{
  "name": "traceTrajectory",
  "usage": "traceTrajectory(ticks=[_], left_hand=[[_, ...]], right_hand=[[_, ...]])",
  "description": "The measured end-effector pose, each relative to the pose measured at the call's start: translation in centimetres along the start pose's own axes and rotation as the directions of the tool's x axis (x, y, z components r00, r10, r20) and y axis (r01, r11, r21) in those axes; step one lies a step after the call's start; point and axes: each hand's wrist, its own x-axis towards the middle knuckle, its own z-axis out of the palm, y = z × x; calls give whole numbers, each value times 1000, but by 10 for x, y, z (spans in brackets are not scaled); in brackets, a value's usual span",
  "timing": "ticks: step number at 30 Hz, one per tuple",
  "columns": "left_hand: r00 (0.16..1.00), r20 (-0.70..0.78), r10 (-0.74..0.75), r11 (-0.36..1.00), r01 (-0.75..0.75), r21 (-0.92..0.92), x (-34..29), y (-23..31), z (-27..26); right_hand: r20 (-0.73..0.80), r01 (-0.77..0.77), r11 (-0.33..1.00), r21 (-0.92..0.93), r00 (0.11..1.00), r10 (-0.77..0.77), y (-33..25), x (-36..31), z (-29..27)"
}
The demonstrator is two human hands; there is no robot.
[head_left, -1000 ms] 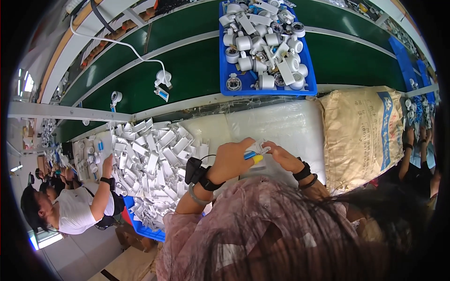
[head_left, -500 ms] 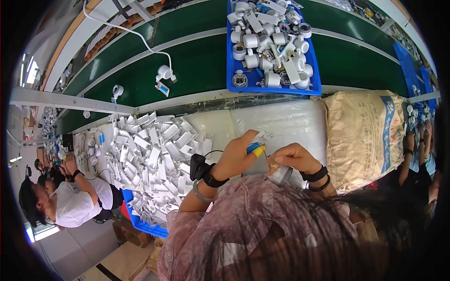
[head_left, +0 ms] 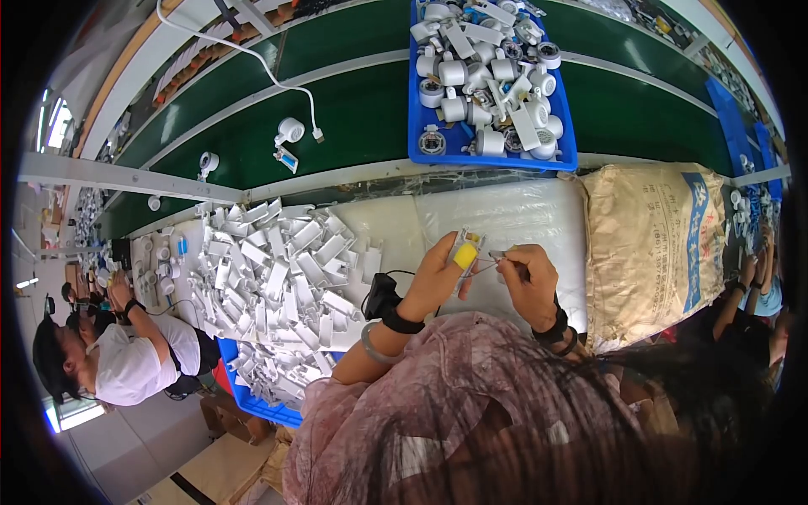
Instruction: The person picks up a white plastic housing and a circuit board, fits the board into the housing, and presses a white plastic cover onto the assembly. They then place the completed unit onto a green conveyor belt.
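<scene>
My left hand (head_left: 433,282) is closed around a small white plastic housing (head_left: 468,239), held up over the wrapped work surface. A yellow patch (head_left: 465,256) shows at its thumb; I cannot tell whether it is a finger cover or part of the piece. Fine wires (head_left: 485,268) stretch from this piece to my right hand (head_left: 530,282), whose thumb and forefinger pinch them. A small grey bit (head_left: 495,254) shows at those fingertips, too small to name. To the left of my hands lies a heap of white plastic housings (head_left: 286,261).
Beyond stands a blue tray (head_left: 569,147) of white round lamp-like parts. A brown paper sack (head_left: 648,244) lies right. On the green conveyor (head_left: 353,118) are a white cable (head_left: 273,80) and round parts (head_left: 290,130). A co-worker (head_left: 139,353) sits left; a blue bin (head_left: 261,408) holds more housings.
My right hand has risen from low beside my chest, where a white-and-grey round part showed, and now pulls at the wires. The left hand has turned the housing. On the conveyor, the round part shifted slightly left.
</scene>
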Motion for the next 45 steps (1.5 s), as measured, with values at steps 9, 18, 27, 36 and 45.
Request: traceTrajectory(ticks=[9, 18, 27, 36, 45], left_hand=[[996, -78, 37, 989, -25, 148, -7, 9, 17], [995, 4, 100, 941, -96, 324, -12, 6, 21], [986, 51, 161, 888, -167, 429, -11, 0, 21], [980, 52, 190, 955, -197, 220, -15, 8, 27], [984, -12, 177, 953, -168, 253, -17, -8, 31]], right_hand=[[62, 260, 964, -51, 964, -257, -9, 4, -4], [6, 295, 953, -69, 955, -295, -3, 2, -3], [-13, 296, 953, -65, 955, -297, -1, 0, -2], [-17, 287, 955, -78, 957, -289, -7, 4, -1], [16, 330, 936, -123, 943, -331, -8, 6, -5]])
